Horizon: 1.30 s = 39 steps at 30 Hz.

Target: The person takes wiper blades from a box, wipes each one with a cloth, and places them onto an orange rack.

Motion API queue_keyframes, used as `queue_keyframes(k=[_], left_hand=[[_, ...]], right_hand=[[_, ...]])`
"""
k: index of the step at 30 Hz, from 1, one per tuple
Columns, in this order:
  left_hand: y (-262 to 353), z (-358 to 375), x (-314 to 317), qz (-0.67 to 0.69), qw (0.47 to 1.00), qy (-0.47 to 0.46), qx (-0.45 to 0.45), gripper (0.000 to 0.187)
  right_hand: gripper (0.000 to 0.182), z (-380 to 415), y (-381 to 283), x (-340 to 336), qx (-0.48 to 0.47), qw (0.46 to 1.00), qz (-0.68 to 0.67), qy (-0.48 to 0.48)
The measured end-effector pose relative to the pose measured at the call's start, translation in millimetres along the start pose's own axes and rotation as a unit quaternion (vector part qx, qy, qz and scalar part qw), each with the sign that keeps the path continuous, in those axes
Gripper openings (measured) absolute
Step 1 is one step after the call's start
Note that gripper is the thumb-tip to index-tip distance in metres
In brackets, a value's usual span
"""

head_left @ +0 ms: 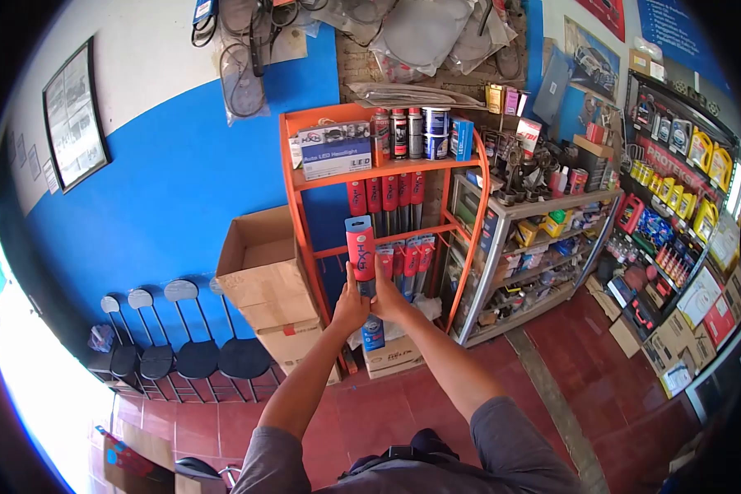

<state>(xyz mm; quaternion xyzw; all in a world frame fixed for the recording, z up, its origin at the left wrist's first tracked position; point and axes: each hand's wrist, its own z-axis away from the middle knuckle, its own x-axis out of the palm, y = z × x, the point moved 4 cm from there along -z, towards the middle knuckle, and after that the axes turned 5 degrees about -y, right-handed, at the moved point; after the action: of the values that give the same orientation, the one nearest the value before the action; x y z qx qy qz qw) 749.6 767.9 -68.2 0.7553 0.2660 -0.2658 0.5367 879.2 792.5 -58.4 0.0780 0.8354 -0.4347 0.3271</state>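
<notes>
A long red and blue wiper blade package (pixel 361 247) stands upright in front of me, its hang-hole end at the top and its blue lower end showing below my hands. My left hand (pixel 351 308) is closed on its left side. On the other side, my right hand (pixel 389 301) presses against the package with its thumb raised. Behind it, an orange display rack (pixel 387 170) carries similar red packages (pixel 403 191) hanging in an upper row. More red packages (pixel 420 253) hang in a lower row to the right.
On the rack's top shelf are an LED headlight box (pixel 336 152), spray cans (pixel 398 136) and tins. Stacked cardboard boxes (pixel 272 284) stand left of the rack, with black chairs (pixel 198 360) along the blue wall. A glass cabinet (pixel 535 206) with parts stands at the right.
</notes>
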Motion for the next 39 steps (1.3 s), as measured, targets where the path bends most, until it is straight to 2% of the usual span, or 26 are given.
queue_keyframes(k=[3, 4, 5, 7, 8, 10, 13, 14, 17, 19, 22, 24, 28, 31, 33, 36, 39], left_hand=[[-8.9, -32.4, 45.3, 0.011, 0.998, 0.046, 0.045, 0.105], [-12.8, -39.0, 60.1, -0.006, 0.999, 0.037, 0.002, 0.107], [-18.4, -42.7, 74.3, 0.006, 0.999, 0.043, -0.003, 0.106], [-40.8, -49.2, 104.8, 0.003, 0.997, 0.076, 0.012, 0.106], [-55.3, -52.4, 118.6, 0.001, 0.997, 0.081, 0.003, 0.105], [-84.1, -48.8, 144.2, -0.008, 0.996, 0.082, -0.018, 0.102], [-134.6, -44.4, 184.1, -0.021, 0.995, 0.088, -0.032, 0.101], [-150.6, -40.8, 197.9, -0.019, 0.995, 0.101, -0.021, 0.100], [-201.6, -26.3, 237.9, -0.013, 0.994, 0.106, -0.029, 0.099], [-232.0, -16.1, 260.2, -0.010, 0.992, 0.128, -0.022, 0.098], [-269.8, 5.7, 287.4, 0.007, 0.989, 0.145, -0.005, 0.098], [-285.2, 18.5, 298.5, 0.018, 0.991, 0.129, -0.023, 0.098], [-300.7, 28.2, 304.0, 0.042, 0.990, 0.134, -0.027, 0.098], [-299.4, 38.9, 302.2, 0.009, 0.989, 0.147, -0.019, 0.098], [-300.0, 38.5, 303.5, -0.002, 0.991, 0.136, -0.010, 0.099], [-304.4, 42.9, 310.8, -0.014, 0.990, 0.137, -0.004, 0.101], [-313.0, 37.7, 316.8, -0.011, 0.993, 0.119, -0.005, 0.100]], right_hand=[[0.118, -5.5, 55.8, -12.5, -0.029, 1.000, 0.001, 0.012], [0.114, -9.1, 72.4, -12.8, -0.048, 0.999, -0.004, 0.022], [0.114, -8.6, 92.0, -6.7, -0.061, 0.998, -0.004, 0.020], [0.116, -15.2, 131.1, 3.6, -0.120, 0.987, 0.096, 0.053], [0.116, -19.1, 142.2, 7.4, -0.141, 0.983, 0.099, 0.058], [0.124, -13.4, 175.8, 33.0, -0.036, 0.995, -0.069, -0.057], [0.124, -0.5, 231.2, 80.7, -0.120, 0.993, -0.007, 0.006], [0.126, 3.8, 252.1, 97.0, -0.091, 0.994, -0.051, -0.026], [0.125, 15.4, 296.2, 143.9, -0.089, 0.994, -0.047, -0.035], [0.119, 27.8, 319.4, 170.1, -0.044, 0.996, -0.034, -0.066], [0.118, 52.8, 338.9, 204.5, -0.086, 0.996, 0.014, -0.029], [0.119, 66.8, 347.7, 220.3, -0.046, 0.997, -0.017, -0.061], [0.119, 75.9, 351.9, 235.5, -0.068, 0.995, 0.035, -0.057], [0.120, 87.5, 350.7, 242.1, -0.038, 0.998, 0.014, -0.056], [0.121, 92.8, 350.3, 241.1, -0.100, 0.993, 0.054, 0.024], [0.122, 97.1, 362.7, 247.5, -0.045, 0.996, 0.070, -0.009], [0.121, 98.9, 368.6, 249.7, -0.042, 0.996, 0.082, -0.011]])
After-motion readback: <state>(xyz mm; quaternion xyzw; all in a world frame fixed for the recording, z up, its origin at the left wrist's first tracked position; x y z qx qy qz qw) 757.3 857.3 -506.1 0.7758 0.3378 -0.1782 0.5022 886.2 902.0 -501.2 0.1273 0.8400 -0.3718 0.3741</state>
